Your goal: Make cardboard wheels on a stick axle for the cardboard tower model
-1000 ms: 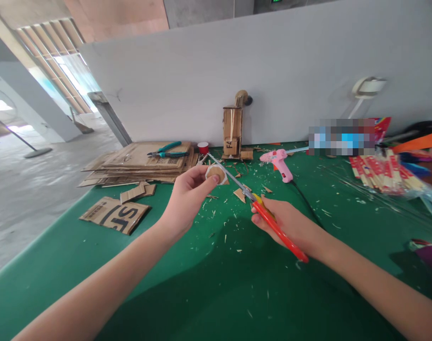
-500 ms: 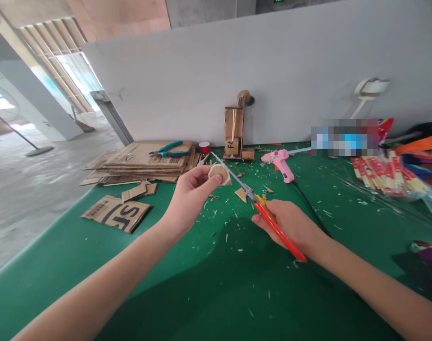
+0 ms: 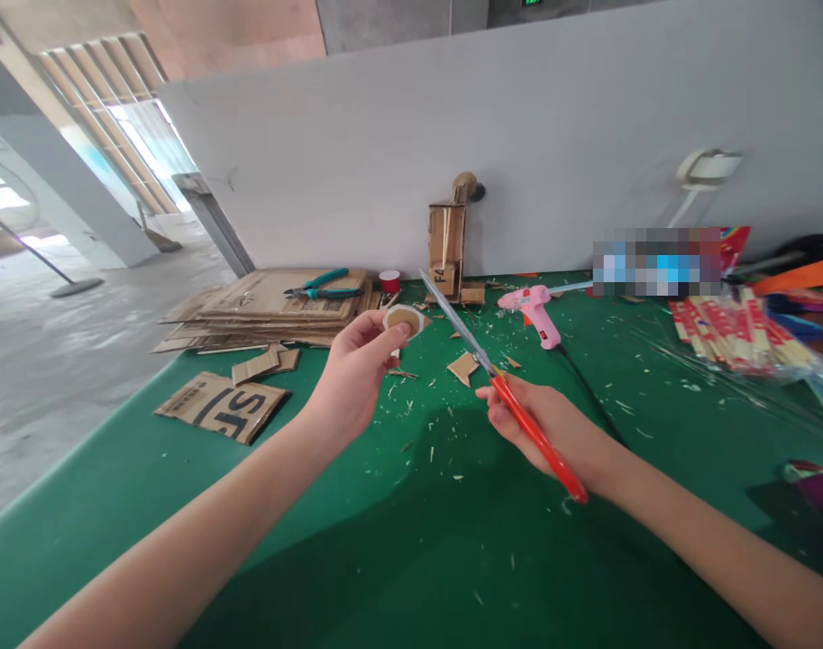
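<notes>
Between the thumb and fingers of my left hand [image 3: 361, 374] is a small rounded cardboard piece [image 3: 408, 317] with a pale rim and a pointed bit at its right edge. My right hand [image 3: 543, 419] grips red-handled scissors [image 3: 533, 428], whose blades point up and away to the left. The blades look closed together, or nearly so, and are apart from the cardboard piece. Beyond the blades a cardboard construction [image 3: 446, 243] with a rounded top stands against the white panel. A cardboard scrap [image 3: 463, 367] lies under the scissors.
Teal-handled pliers [image 3: 326, 287] rest on stacked cardboard sheets [image 3: 249, 302] at the left, near a red-and-white roll [image 3: 389, 280]. A pink glue gun [image 3: 534, 311] stands right of centre, its cord trailing. Packaged sticks [image 3: 728, 333] lie far right. Small scraps litter the green tabletop [image 3: 397, 559].
The cardboard piece has moved slightly left and tilted in my left hand. The scissors have swung right, away from the piece, and their blades now sit apart from it.
</notes>
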Demonstrator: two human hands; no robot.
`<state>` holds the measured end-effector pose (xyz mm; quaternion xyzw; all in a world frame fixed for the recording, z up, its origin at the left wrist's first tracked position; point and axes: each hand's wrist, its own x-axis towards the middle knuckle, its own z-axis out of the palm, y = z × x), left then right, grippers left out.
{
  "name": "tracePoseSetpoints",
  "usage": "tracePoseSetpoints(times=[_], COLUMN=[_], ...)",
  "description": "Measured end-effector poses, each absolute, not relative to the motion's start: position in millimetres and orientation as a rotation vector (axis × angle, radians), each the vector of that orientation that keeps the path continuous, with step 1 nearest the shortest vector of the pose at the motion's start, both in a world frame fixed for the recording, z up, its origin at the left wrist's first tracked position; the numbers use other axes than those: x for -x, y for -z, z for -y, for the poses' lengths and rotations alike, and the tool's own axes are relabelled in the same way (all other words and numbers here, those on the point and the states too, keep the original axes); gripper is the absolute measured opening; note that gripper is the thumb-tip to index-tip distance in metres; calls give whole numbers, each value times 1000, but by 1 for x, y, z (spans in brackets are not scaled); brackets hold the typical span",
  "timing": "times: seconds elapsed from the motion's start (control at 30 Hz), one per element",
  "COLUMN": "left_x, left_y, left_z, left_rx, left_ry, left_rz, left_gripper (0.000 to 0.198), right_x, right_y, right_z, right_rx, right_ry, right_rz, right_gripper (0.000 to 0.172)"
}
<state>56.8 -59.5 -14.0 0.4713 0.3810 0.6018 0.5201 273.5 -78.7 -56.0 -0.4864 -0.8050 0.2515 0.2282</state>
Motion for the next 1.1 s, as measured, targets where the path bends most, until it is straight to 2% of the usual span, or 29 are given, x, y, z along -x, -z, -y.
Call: tracePoseSetpoints(times=[0.17, 0.33, 0.6, 1.1], left_x=[-56, -53, -56, -56], left_y=[14, 15, 12, 16], left_z=[59, 58, 61, 61], left_rx=[-1054, -1001, -1063, -1146], left_ry=[-1461, -1476, -1427, -1369], left_rz=[-866, -872, -922, -972], left_gripper=[20, 13, 18, 18], right_x=[-274, -273, -269, -269], right_y=[54, 54, 53, 53], right_z=[79, 80, 83, 82], right_rx=[1332, 1344, 1327, 1388], right_ry=[-752, -735, -634, -701], right_rz=[2227, 2237, 2293, 2234], right_gripper=[33, 38, 34, 34])
